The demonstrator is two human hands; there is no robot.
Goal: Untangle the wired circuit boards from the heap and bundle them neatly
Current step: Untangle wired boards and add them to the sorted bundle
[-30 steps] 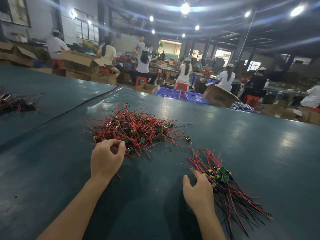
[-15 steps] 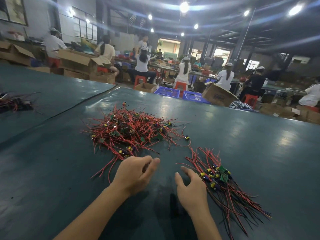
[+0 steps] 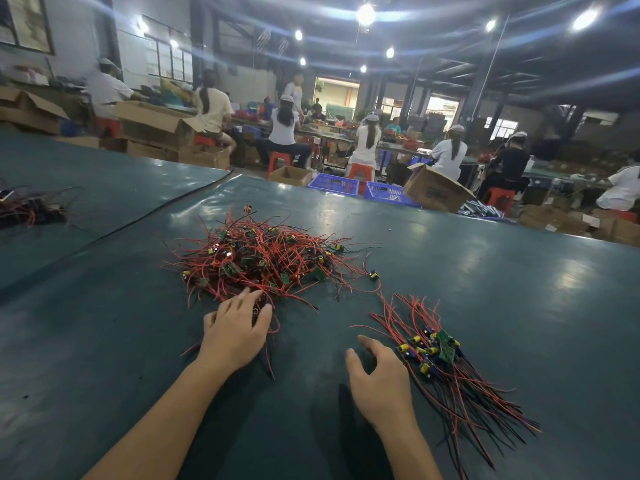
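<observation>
- Laying the left hand [image 3: 239, 327] palm-down on the near edge of the heap [image 3: 266, 258] in the middle of the table [image 3: 485, 289], fingers spread over red wires. Not being able to tell whether anything is pinched underneath.
- Holding the right hand [image 3: 381, 386] loose and empty, fingers relaxed, just beside the sorted bundle [image 3: 446, 368], which is lying to the right, apart from the heap.
- Risking dragging out a whole knot of boards by pulling on one wire, the leads looping through each other.
- Risking tearing a thin lead from its board by tugging against a snag.
- Risking knocking the bundle's lined-up boards askew with the right hand so close.
- Risking catching the strands trailing under the left wrist and scattering them toward the bundle.
</observation>
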